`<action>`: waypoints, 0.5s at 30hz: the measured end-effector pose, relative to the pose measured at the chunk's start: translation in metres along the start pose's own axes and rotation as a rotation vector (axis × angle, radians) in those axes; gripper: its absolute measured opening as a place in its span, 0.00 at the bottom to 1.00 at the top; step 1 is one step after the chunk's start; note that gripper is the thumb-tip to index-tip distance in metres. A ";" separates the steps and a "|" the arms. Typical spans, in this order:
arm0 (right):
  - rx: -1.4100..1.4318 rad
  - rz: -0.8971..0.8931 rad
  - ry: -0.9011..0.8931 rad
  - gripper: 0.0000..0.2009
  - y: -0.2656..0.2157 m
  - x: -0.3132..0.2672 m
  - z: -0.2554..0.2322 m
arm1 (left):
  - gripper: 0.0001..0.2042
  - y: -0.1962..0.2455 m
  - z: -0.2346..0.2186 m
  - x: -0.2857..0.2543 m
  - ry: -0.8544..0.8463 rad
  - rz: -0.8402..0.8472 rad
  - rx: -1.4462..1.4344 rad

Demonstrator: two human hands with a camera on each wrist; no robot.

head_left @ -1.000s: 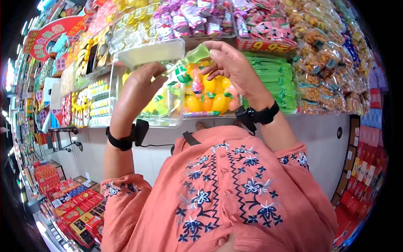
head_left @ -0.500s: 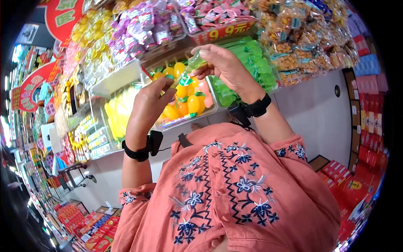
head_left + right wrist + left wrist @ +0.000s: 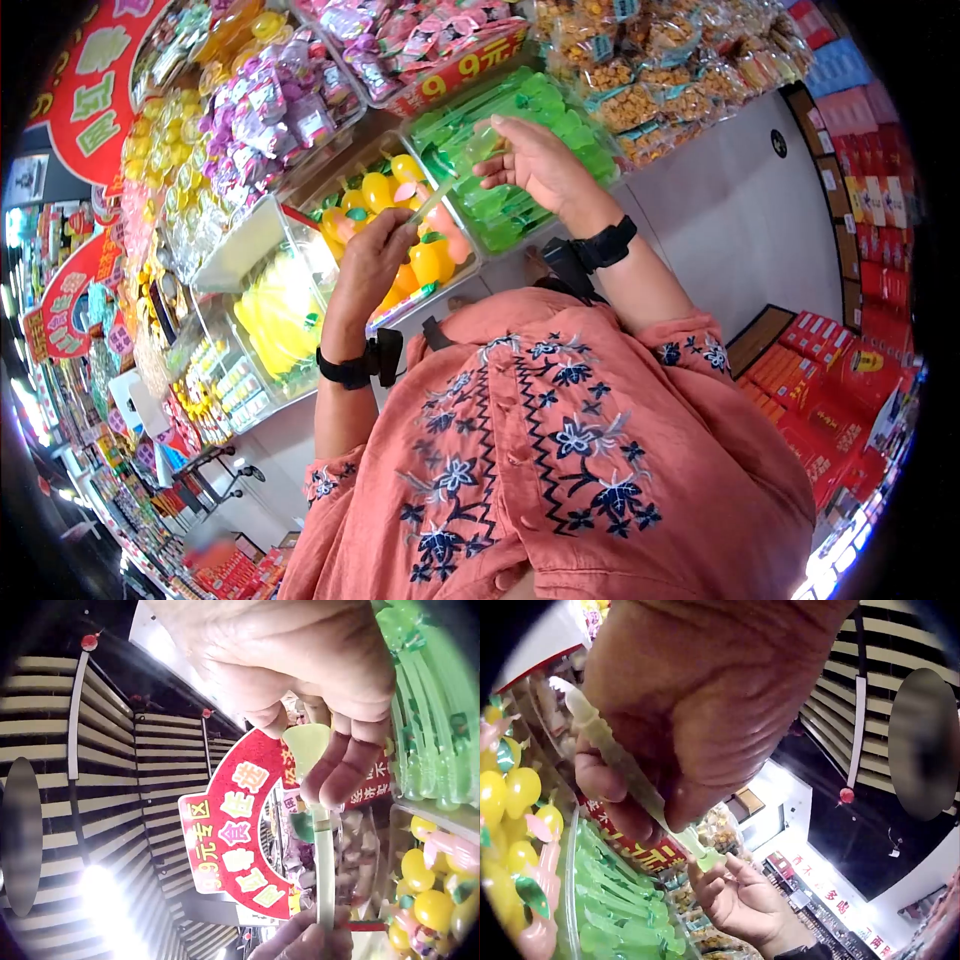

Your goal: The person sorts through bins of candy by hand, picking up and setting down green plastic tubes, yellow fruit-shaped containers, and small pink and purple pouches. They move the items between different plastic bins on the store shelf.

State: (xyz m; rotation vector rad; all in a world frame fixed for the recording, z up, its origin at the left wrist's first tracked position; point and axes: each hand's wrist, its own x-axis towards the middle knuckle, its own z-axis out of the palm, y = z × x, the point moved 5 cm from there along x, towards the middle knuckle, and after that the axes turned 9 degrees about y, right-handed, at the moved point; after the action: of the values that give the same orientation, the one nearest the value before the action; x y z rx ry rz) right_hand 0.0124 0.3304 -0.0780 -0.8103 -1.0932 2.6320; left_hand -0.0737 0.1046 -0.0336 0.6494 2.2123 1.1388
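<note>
A long, thin, translucent green jelly stick (image 3: 432,203) with a flared end is stretched between both hands. My left hand (image 3: 375,250) pinches its narrow end between thumb and fingers; that tip pokes out past the fingers in the left wrist view. My right hand (image 3: 540,170) holds the flared end (image 3: 306,746) with thumb and fingertips. Beneath the hands lie a bin of green jelly sticks (image 3: 545,115) and a bin of yellow, mango-shaped jellies (image 3: 430,262) with some pink ones among them.
Left of the mango-shaped jellies stands a bin of yellow sticks (image 3: 272,325). Behind are purple packets (image 3: 275,110) and a red price sign (image 3: 460,70). Bagged snacks (image 3: 665,70) fill the right side. Red boxes (image 3: 800,370) stack on the floor at right.
The head view has turned, and the bins now appear further left. Both hands have shifted rightward over the bins, the right one now above the green sticks. The same stick stays in both hands.
</note>
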 end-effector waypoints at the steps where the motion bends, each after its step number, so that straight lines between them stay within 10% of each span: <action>1: 0.007 0.001 0.011 0.16 0.002 0.001 -0.004 | 0.12 -0.003 0.003 0.003 -0.027 0.009 -0.013; 15: -0.333 0.285 0.095 0.24 0.070 -0.022 -0.073 | 0.13 -0.037 0.031 0.010 -0.269 -0.075 0.200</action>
State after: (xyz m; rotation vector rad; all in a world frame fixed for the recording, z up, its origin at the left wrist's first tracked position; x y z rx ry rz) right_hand 0.0740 0.3170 -0.1601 -1.2266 -1.5138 2.6302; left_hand -0.0660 0.1093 -0.0822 0.7482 2.1125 0.7503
